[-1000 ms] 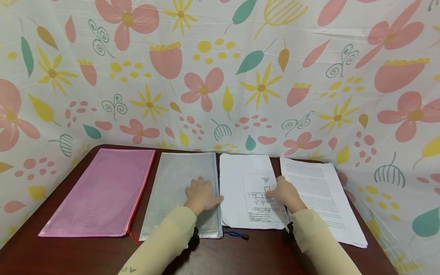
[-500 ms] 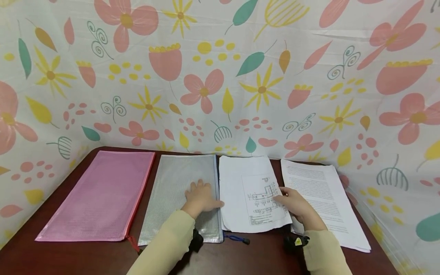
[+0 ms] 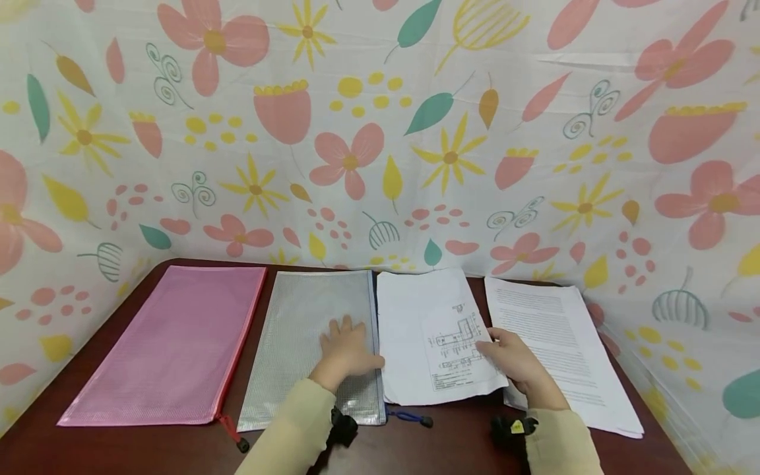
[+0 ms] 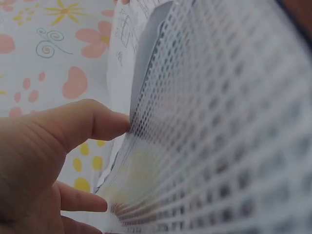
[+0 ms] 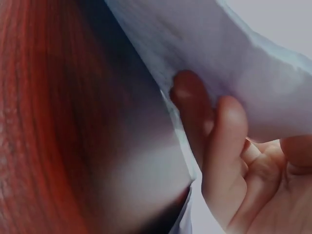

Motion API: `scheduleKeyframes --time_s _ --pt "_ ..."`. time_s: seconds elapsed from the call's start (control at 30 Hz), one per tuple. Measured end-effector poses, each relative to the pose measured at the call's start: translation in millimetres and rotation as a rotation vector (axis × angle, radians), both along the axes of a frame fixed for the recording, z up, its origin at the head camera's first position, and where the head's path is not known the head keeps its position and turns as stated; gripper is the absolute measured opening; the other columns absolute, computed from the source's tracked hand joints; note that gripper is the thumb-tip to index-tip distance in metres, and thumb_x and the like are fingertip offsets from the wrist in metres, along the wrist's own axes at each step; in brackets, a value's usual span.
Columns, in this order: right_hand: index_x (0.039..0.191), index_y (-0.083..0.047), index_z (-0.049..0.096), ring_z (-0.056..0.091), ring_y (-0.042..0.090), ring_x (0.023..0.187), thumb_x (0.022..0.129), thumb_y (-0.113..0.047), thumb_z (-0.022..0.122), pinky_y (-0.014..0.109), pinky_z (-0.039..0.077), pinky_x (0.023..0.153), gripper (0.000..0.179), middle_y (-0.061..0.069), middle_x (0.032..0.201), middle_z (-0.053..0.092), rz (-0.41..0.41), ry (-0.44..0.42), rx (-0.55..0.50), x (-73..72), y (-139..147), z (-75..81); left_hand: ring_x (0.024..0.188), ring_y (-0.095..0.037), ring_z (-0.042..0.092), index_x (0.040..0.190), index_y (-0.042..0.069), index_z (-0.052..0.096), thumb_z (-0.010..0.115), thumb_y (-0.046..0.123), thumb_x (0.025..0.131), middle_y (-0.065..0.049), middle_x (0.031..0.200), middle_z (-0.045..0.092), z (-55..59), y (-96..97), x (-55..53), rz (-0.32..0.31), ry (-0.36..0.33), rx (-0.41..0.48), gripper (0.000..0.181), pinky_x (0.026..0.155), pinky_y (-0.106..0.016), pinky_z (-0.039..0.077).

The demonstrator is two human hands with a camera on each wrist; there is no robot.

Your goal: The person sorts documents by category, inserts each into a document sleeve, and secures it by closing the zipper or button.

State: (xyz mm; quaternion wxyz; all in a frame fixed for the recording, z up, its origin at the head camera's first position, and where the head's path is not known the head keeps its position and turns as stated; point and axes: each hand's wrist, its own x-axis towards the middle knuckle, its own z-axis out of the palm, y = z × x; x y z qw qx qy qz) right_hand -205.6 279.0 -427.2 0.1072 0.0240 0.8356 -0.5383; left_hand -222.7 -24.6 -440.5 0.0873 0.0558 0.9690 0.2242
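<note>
My left hand (image 3: 346,353) rests with spread fingers on a grey mesh zip folder (image 3: 315,297) with a blue zip edge. In the left wrist view its thumb (image 4: 92,119) touches the folder's edge. Just right of the folder lies a stack of paper sheets (image 3: 406,330), the top one printed with a line diagram. My right hand (image 3: 518,363) pinches the right edge of these sheets, thumb on top, and that edge curls up off the table. In the right wrist view the fingers (image 5: 225,141) lie under the lifted paper (image 5: 204,48).
A pink mesh zip folder (image 3: 172,343) with a red zip lies at the left. Text-printed sheets (image 3: 552,336) lie at the right, partly behind my right hand. A blue zip cord (image 3: 408,415) sticks out in front. A flowered cloth (image 3: 380,132) hangs behind the dark wooden table (image 3: 445,448).
My right hand has drawn back to the right, its fingers now holding the diagram sheets' right edge, which has risen and shifted slightly right. My left hand stays on the grey folder.
</note>
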Motion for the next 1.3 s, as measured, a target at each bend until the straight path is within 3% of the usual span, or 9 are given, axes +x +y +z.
scheduleKeyframes --time_s 0.23,0.43,0.63,0.77,0.87,1.0,1.1,1.3 --pt "0.129 0.012 0.046 0.068 0.021 0.070 0.096 -0.016 0.051 0.036 0.056 0.062 0.043 0.015 0.092 0.070 -0.062 0.018 0.027 2.3 4.3 7.8 0.135 -0.049 0.027 0.133 0.000 0.049 0.073 0.048 0.071 -0.028 0.147 0.031 1.9 5.5 7.4 0.013 0.046 -0.022 0.083 0.102 -0.067 0.027" --pt "0.122 0.010 0.053 0.068 0.019 0.066 0.095 -0.019 0.053 0.035 0.057 0.060 0.039 0.009 0.084 0.070 -0.104 0.018 0.027 0.4 10.5 12.4 0.115 -0.042 0.043 0.104 -0.001 0.061 0.074 0.046 0.071 -0.024 0.121 0.049 4.7 11.3 14.1 0.012 0.080 -0.029 0.059 0.089 -0.062 0.039" --pt "0.125 0.012 0.051 0.067 0.013 0.064 0.095 -0.021 0.055 0.031 0.056 0.058 0.045 0.003 0.083 0.070 -0.112 0.025 0.017 -1.3 17.6 11.5 0.107 -0.041 0.046 0.086 0.002 0.061 0.064 0.034 0.077 -0.020 0.108 0.053 4.9 11.4 11.1 0.038 0.101 0.036 0.033 0.085 -0.063 0.040" --pt "0.128 0.013 0.048 0.067 0.010 0.065 0.095 -0.023 0.055 0.029 0.055 0.058 0.049 -0.001 0.082 0.070 -0.109 0.010 -0.025 -2.0 22.7 11.3 0.100 -0.040 0.051 0.090 -0.002 0.065 0.059 0.027 0.080 -0.021 0.104 0.056 4.5 8.1 7.8 0.053 0.144 0.079 0.031 0.080 -0.061 0.043" --pt "0.130 0.013 0.046 0.068 0.011 0.066 0.095 -0.024 0.055 0.030 0.056 0.058 0.051 -0.002 0.082 0.070 -0.105 -0.011 -0.074 -1.3 25.2 13.0 0.088 -0.036 0.054 0.076 0.000 0.064 0.058 0.023 0.081 -0.019 0.096 0.057 6.4 4.0 5.8 0.039 0.179 0.111 0.024 0.071 -0.056 0.046" --pt "0.130 0.013 0.045 0.069 0.014 0.067 0.096 -0.024 0.055 0.032 0.057 0.060 0.051 -0.002 0.081 0.071 -0.085 -0.035 -0.126 1.3 26.9 15.0 0.067 -0.023 0.047 0.055 0.010 0.045 0.057 0.018 0.083 -0.010 0.082 0.052 9.0 -1.4 4.5 0.006 0.191 0.178 0.031 0.059 -0.043 0.042" --pt "0.128 0.013 0.046 0.070 0.016 0.067 0.095 -0.024 0.055 0.034 0.057 0.060 0.051 -0.001 0.081 0.071 -0.072 -0.035 -0.140 2.8 26.3 15.1 0.063 -0.020 0.041 0.053 0.013 0.041 0.057 0.016 0.082 -0.007 0.079 0.049 10.3 -3.4 4.3 -0.010 0.181 0.215 0.033 0.058 -0.038 0.037" --pt "0.125 0.013 0.050 0.068 0.014 0.063 0.095 -0.023 0.057 0.032 0.057 0.057 0.048 -0.002 0.078 0.070 -0.109 -0.006 -0.138 0.0 15.3 12.9 0.067 -0.021 0.043 0.059 0.010 0.046 0.057 0.014 0.082 -0.006 0.079 0.048 12.0 -3.6 5.3 -0.040 0.170 0.211 0.026 0.058 -0.037 0.037"
